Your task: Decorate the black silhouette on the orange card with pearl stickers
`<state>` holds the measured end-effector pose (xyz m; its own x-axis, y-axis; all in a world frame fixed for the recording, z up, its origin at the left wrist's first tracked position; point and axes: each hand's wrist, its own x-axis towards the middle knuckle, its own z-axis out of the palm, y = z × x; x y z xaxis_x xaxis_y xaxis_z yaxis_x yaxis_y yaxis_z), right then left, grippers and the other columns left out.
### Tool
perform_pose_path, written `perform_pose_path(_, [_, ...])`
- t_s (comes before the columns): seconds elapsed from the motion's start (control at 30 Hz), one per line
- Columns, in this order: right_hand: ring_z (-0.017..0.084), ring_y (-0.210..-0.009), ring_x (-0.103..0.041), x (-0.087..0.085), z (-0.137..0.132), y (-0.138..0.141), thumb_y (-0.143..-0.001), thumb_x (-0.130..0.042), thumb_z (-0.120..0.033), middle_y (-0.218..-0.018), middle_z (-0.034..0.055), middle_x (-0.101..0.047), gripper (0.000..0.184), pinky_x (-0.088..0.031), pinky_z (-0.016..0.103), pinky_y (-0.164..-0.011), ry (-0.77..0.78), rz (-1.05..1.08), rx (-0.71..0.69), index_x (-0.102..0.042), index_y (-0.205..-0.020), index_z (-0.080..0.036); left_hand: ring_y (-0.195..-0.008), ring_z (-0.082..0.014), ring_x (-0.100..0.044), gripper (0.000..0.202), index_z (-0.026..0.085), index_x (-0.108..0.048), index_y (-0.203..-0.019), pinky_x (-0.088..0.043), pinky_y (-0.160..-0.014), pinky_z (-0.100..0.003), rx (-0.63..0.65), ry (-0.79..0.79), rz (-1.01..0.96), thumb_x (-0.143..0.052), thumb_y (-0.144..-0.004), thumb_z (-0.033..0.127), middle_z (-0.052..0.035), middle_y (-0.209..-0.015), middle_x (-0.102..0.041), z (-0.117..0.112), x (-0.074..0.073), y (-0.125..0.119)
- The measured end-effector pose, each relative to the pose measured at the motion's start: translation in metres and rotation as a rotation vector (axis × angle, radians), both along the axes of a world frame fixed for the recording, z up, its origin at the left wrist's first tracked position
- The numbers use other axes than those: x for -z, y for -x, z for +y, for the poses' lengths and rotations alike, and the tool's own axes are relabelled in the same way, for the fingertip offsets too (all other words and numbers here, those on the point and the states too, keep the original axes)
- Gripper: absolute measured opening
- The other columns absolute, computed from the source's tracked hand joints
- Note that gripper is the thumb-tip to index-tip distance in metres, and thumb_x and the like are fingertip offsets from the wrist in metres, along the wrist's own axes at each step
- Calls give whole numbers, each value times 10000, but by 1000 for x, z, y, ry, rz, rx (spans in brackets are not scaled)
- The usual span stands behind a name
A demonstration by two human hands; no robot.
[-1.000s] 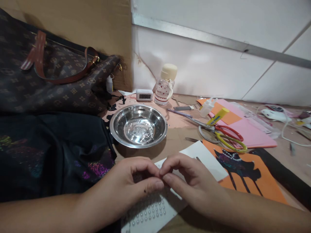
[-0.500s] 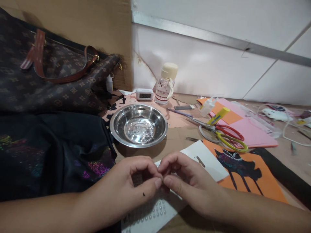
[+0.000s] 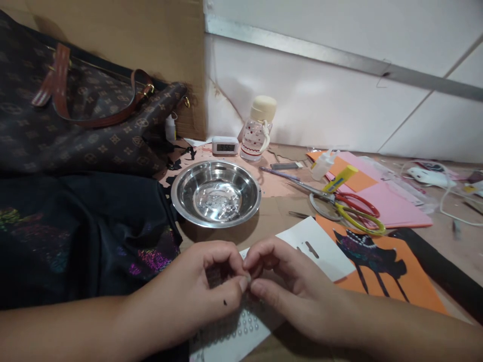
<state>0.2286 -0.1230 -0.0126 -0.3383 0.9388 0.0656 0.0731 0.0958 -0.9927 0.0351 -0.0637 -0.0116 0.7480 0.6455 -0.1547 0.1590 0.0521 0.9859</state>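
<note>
My left hand [image 3: 204, 291] and my right hand [image 3: 290, 286] meet fingertip to fingertip near the table's front edge. Both are pinched over a white card [image 3: 241, 332] that carries rows of small pearl stickers. A tiny pale bead [image 3: 248, 276] sits between the touching fingertips; which hand holds it I cannot tell. The card's upper end [image 3: 313, 246] has a hanging slot and lies on an orange sheet [image 3: 411, 286]. That sheet bears a black animal cut-out [image 3: 366, 256] trimmed with pearls.
A steel bowl [image 3: 216, 193] with small shiny bits stands behind my hands. A patterned brown bag [image 3: 83, 120] and dark cloth [image 3: 75, 231] fill the left. Scissors [image 3: 347, 208], glue stick [image 3: 341, 178], small bottle [image 3: 260, 128], digital clock [image 3: 225, 146] and pink paper [image 3: 381, 198] lie to the right.
The card has shifted slightly to the right under my hands, showing more of its slot. My fingertips have closed tighter on the tiny bead.
</note>
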Motion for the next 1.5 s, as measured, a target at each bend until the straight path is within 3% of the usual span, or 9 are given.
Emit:
perform_pose_path(0.43, [121, -825, -581, -1, 0, 0, -966, -629, -220, -929, -7, -635, 83, -489, 261, -752, -11, -45, 23, -581, -1033, -234, -715, -138, -516, 115, 181, -600, -715, -408, -646, -232, -6, -90, 32, -609, -822, 221, 38, -717, -578, 1, 4, 0])
perform_pose_path(0.7, [123, -801, -573, -2, 4, -3, -968, -575, -180, -896, -9, -608, 79, -480, 255, -728, -18, -107, 88, -584, -1029, -230, -923, -184, -660, 153, 204, -761, -939, -493, -842, -267, 29, -92, -21, -633, -915, 284, -7, -958, -743, 3, 2, 1])
perform_pose_path(0.93, [133, -811, -564, -5, 3, -3, -961, -586, -175, -908, 8, -603, 78, -471, 258, -712, 17, -26, 2, -565, -1024, -216, -867, -186, -646, 205, 180, -766, -869, -497, -787, -265, 84, -105, 36, -645, -930, 334, -21, -899, -729, 5, 2, 2])
perform_pose_path(1.17, [127, -786, -540, -4, 2, -5, -1001, -602, -299, -896, 0, -590, 96, -461, 256, -705, 56, -11, -15, -588, -1049, -217, -845, -162, -628, 185, 174, -728, -846, -489, -779, -240, 90, -153, 16, -594, -946, 253, -5, -871, -699, 5, -1, 3])
perform_pose_path(1.5, [128, -803, -556, -2, 1, -5, -999, -594, -253, -890, -6, -575, 74, -473, 270, -728, 68, 24, 9, -561, -1057, -221, -864, -168, -622, 240, 166, -738, -896, -485, -779, -244, 92, -123, -18, -550, -979, 290, -17, -898, -697, 5, 0, 2])
